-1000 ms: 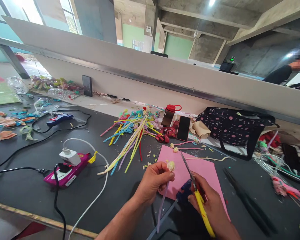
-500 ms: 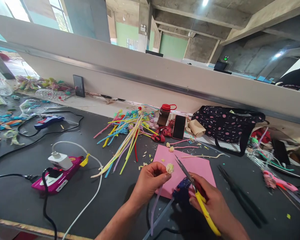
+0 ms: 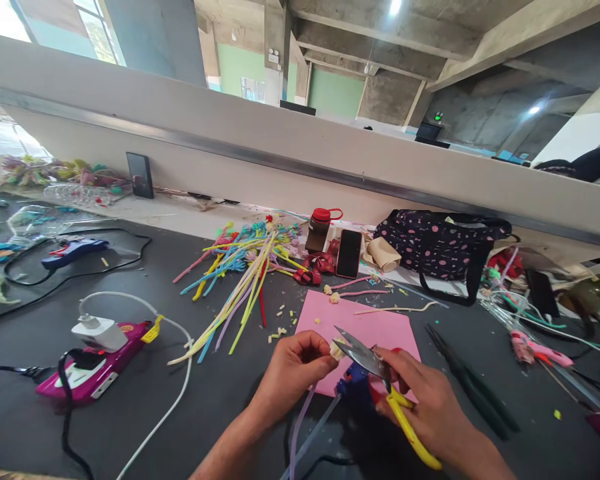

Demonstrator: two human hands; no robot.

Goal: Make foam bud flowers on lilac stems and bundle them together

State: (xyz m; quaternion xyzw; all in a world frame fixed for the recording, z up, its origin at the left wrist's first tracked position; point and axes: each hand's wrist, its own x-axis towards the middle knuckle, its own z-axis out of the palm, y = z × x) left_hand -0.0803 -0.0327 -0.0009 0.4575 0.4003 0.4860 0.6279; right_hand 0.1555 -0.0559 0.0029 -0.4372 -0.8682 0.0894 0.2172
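My left hand (image 3: pixel 297 367) pinches a small cream flower head (image 3: pixel 337 349) between thumb and fingertips. A lilac pipe cleaner stem (image 3: pixel 300 427) hangs below that hand. My right hand (image 3: pixel 425 393) grips yellow-handled scissors (image 3: pixel 365 358), whose parted blades point left and overlap the flower head in view; whether they touch it I cannot tell. Beneath both hands lies a pink sheet (image 3: pixel 390 330). A blue tool (image 3: pixel 353 382), partly hidden by my right hand and the scissors, rests at the sheet's near side.
A pile of coloured pipe cleaners (image 3: pixel 250 267) lies back left of the sheet. Dark pliers (image 3: pixel 475 383) lie to the right. A magenta power strip (image 3: pixel 100 367) with cables sits left. Behind stand a red-capped bottle (image 3: pixel 319 232), a phone (image 3: pixel 349 255) and a patterned bag (image 3: pixel 440 247).
The scissors have moved left and opened wider, so their blades now overlap the flower head. My left hand keeps its pinch. The whole view has shifted to the right.
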